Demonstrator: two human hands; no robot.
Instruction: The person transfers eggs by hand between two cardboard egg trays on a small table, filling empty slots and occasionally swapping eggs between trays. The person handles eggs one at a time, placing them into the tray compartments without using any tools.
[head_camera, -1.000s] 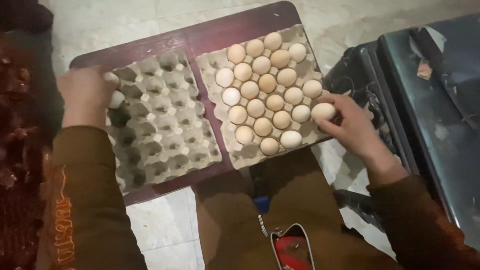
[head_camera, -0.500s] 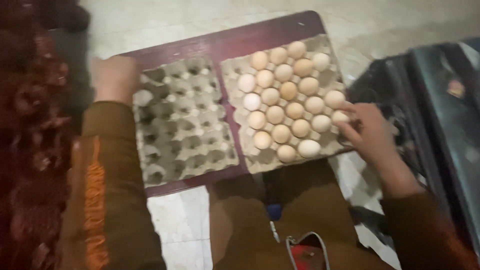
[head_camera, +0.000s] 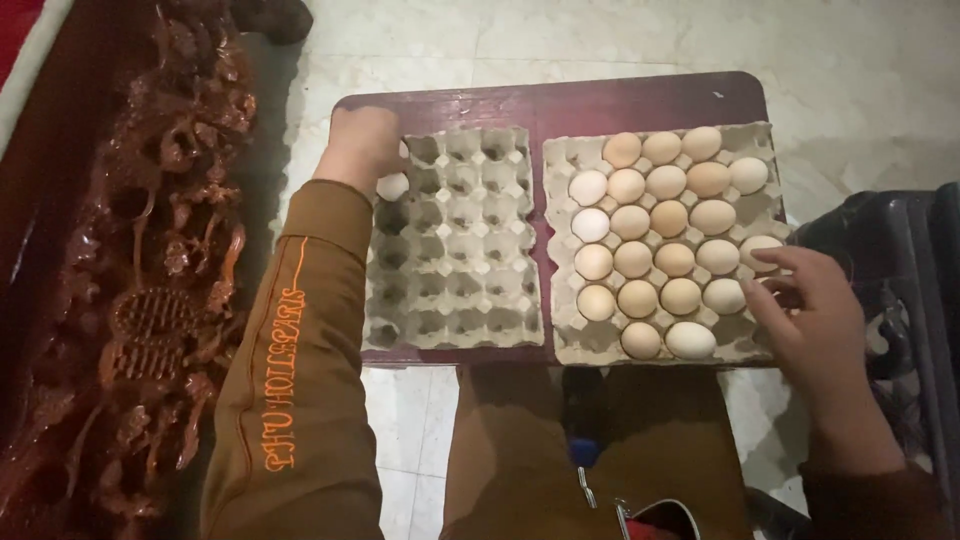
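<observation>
White egg (head_camera: 393, 186) at the empty grey tray's (head_camera: 455, 300) left edge.

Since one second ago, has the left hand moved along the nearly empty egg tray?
No. The left hand stays at the far left corner of the nearly empty tray, with one white egg beside it there as before.

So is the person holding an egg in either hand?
Yes. The left hand holds a white egg by its top over the empty tray. The right hand only touches an egg in the full tray.
</observation>
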